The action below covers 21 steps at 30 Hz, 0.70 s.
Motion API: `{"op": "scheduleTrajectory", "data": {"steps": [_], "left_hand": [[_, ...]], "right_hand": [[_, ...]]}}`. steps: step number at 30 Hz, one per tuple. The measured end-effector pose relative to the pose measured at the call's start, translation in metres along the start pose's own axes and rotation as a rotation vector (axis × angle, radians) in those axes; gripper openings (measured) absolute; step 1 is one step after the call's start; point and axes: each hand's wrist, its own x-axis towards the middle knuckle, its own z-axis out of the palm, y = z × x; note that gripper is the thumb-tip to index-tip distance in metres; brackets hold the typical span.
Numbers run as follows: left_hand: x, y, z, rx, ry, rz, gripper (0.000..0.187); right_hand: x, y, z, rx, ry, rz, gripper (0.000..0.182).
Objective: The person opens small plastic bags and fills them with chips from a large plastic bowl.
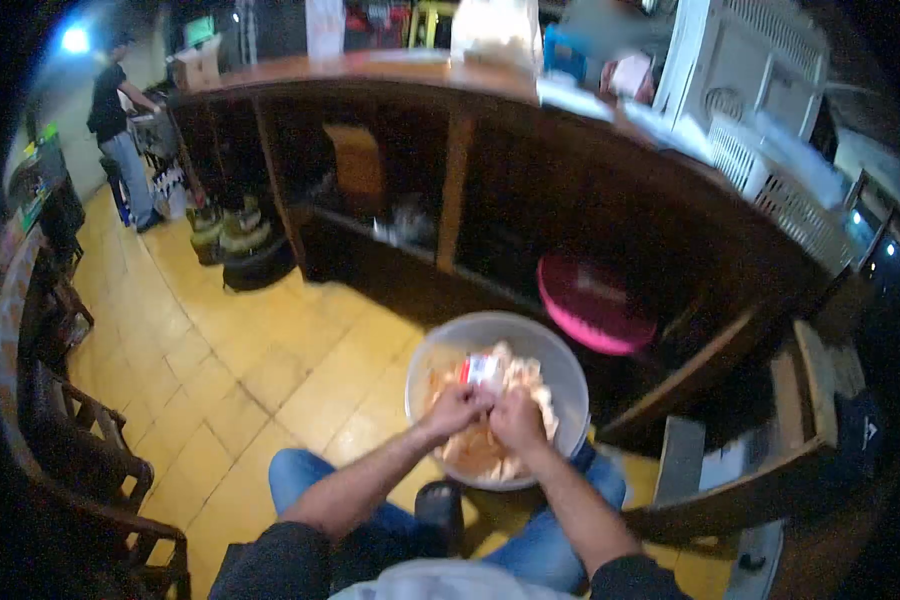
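Observation:
A large translucent plastic tub (567,372) stands on the floor between my knees. Pale chunks (530,378) fill it, with orange-brown powder or sauce (478,450) over part of them; their exact kind is not clear. Above the chunks is a small clear packet (483,369) with a red, white and blue label. My left hand (457,410) pinches its near edge from the left. Close beside it, my right hand (518,422) is closed at the packet's right side. The fingertips are blurred, and whether the packet is torn cannot be seen.
A long wooden counter (400,68) with dark shelves runs ahead. A pink round basin (595,310) sticks out from its lower shelf. Wooden furniture (740,480) stands at right, chairs (90,420) at left. Another person (120,130) stands far left.

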Motion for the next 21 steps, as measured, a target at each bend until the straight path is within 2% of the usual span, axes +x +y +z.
{"op": "scheduleTrajectory", "data": {"steps": [1,2,3,4,6,7,8,11,13,14,15,16,17,18,19,21], "left_hand": [[-0.004,0.003,0.004,-0.056,0.054,-0.073,0.016],[0.001,-0.010,-0.002,0.133,0.035,0.019,0.021],[-0.006,0.009,0.000,0.036,0.009,0.006,0.026],[-0.005,0.004,0.002,0.039,0.000,0.025,0.026],[-0.001,-0.006,0.001,-0.001,0.153,-0.079,0.027],[0.004,-0.021,-0.001,-0.098,0.168,-0.053,0.024],[0.000,-0.008,0.000,-0.191,0.164,-0.086,0.022],[-0.001,0.005,-0.001,-0.328,0.156,-0.184,0.019],[0.001,0.006,-0.002,-0.348,0.044,-0.198,0.018],[-0.001,0.007,0.000,-0.358,0.054,-0.230,0.021],[0.000,0.001,0.002,-0.423,0.043,-0.176,0.022],[0.009,-0.020,-0.002,-0.435,-0.005,-0.184,0.020],[-0.001,0.004,0.000,-0.534,-0.028,-0.197,0.019],[-0.004,0.014,0.002,-0.557,0.011,-0.223,0.017],[-0.005,0.012,0.001,-0.516,0.018,-0.195,0.016],[-0.005,0.012,0.000,-0.369,0.049,-0.187,0.014]], "right_hand": [[0.003,-0.003,0.002,0.074,-0.080,0.200,0.025],[-0.004,-0.002,0.005,0.142,-0.169,0.423,0.024],[0.001,-0.018,-0.016,0.056,-0.155,0.181,0.027],[-0.004,-0.011,-0.014,0.044,-0.138,0.176,0.027],[-0.003,0.002,-0.013,1.011,-0.234,0.566,0.032],[-0.001,0.006,-0.016,1.171,-0.245,0.439,0.043],[0.000,0.005,-0.016,1.286,-0.256,0.418,0.043],[0.006,0.000,-0.005,1.129,-0.178,0.333,0.037],[-0.002,-0.015,-0.007,0.548,-0.038,0.156,0.031],[-0.002,-0.014,-0.007,0.561,-0.060,0.210,0.029],[0.003,-0.034,-0.023,0.489,-0.114,0.274,0.019],[0.001,-0.022,-0.012,0.329,-0.021,0.140,0.016],[0.004,-0.015,-0.011,0.222,-0.004,0.001,0.016],[0.003,-0.020,-0.013,0.137,0.034,-0.027,0.023],[0.005,-0.030,-0.022,-0.015,-0.099,0.120,0.027],[0.007,-0.008,-0.017,-0.006,-0.235,0.106,0.022]]}}
